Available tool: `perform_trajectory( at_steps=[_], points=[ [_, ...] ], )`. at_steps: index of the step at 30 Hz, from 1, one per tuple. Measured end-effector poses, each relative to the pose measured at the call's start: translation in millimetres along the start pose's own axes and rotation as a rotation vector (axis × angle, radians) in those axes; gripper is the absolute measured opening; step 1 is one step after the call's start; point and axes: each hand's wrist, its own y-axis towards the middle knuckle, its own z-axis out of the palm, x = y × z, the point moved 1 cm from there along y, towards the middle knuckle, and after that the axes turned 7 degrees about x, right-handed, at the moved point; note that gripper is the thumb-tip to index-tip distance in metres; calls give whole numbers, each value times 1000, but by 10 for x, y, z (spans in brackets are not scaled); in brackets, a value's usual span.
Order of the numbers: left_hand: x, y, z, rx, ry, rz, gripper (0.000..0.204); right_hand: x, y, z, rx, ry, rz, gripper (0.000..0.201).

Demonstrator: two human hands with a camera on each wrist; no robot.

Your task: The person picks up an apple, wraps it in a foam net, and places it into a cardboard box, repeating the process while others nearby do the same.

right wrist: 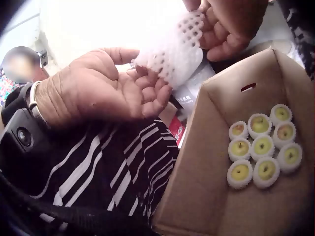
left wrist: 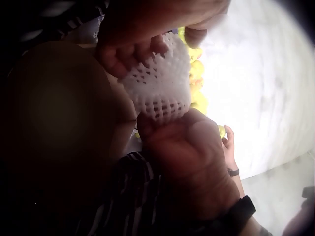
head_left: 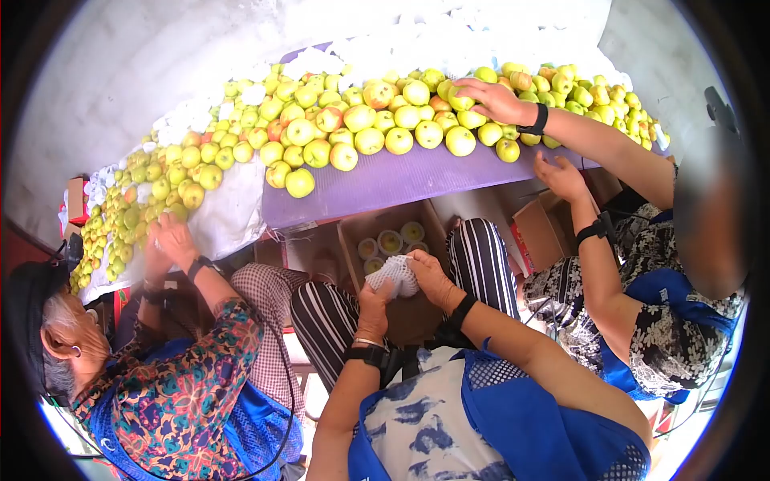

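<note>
A white foam net sleeve (head_left: 393, 277) is stretched between my two hands above the lap. My left hand (head_left: 373, 310) grips one end, its curled fingers (right wrist: 158, 101) at the sleeve's edge. At the opposite end my right hand (head_left: 433, 280) pinches the netting between thumb and fingers. The left wrist view shows the foam net sleeve (left wrist: 160, 88) close up, with its open mesh and ragged edge. Just beyond the hands stands a cardboard box (right wrist: 211, 132), holding several yellow-green apples (right wrist: 263, 146) in white foam sleeves.
A long heap of yellow-green apples (head_left: 369, 140) covers the purple-topped table (head_left: 361, 184) ahead. On the left, a person in a patterned shirt (head_left: 184, 377) handles apples. To the right, another person's hand (head_left: 501, 103) touches the heap. An open cardboard box (head_left: 549, 228) stands by that person.
</note>
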Motion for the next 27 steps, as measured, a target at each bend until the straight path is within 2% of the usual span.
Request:
perform_trajectory(
  at_steps=[4,6,7,9,10,12,13,15,16,17,19,20,21,22,23,24,25,26,27],
  points=[
    [-61,-43,39,-34,163,32,25,-85,65,-107,-35,-28,41,16],
    [-75,-32,22,-58,32,80,19,-103,106,-172,-126,-246,37,18],
    [-71,-26,18,-57,33,79,19,-86,99,-168,-127,-245,37,18],
    [-51,-1,-10,-168,87,100,18,5,54,-134,-156,-524,-16,23],
    [-15,26,-49,-169,87,100,18,91,22,-79,-156,-524,-16,23],
    [59,84,-164,-216,271,186,15,294,-58,69,-54,-797,-463,32],
    [89,104,-224,-217,270,185,15,349,-89,106,-53,-797,-462,32],
    [101,122,-282,-236,765,58,16,414,-137,196,295,-1117,-553,40],
    [97,116,-274,-236,764,57,16,373,-182,219,324,-1195,-419,44],
    [94,114,-258,-181,731,69,17,296,-188,181,324,-1195,-418,44],
    [50,92,-192,-126,697,81,18,168,-159,115,393,-1483,-385,44],
    [41,78,-166,-131,464,72,16,113,-125,79,392,-1483,-385,44],
    [34,64,-154,-133,232,63,15,133,-80,81,334,-1327,-158,38],
    [14,55,-169,-133,231,63,15,136,-56,76,273,-1162,60,32],
    [-26,50,-208,-219,220,173,17,91,-33,41,273,-1164,59,32],
    [-76,33,-215,-306,208,282,20,105,-17,32,233,-803,93,28],
    [-99,21,-200,-306,206,283,20,114,-9,28,191,-443,124,24],
    [-115,12,-188,-319,115,200,22,109,-24,30,95,-365,240,24],
    [-126,5,-184,-331,26,116,24,68,-10,13,96,-366,239,24]
  ],
)
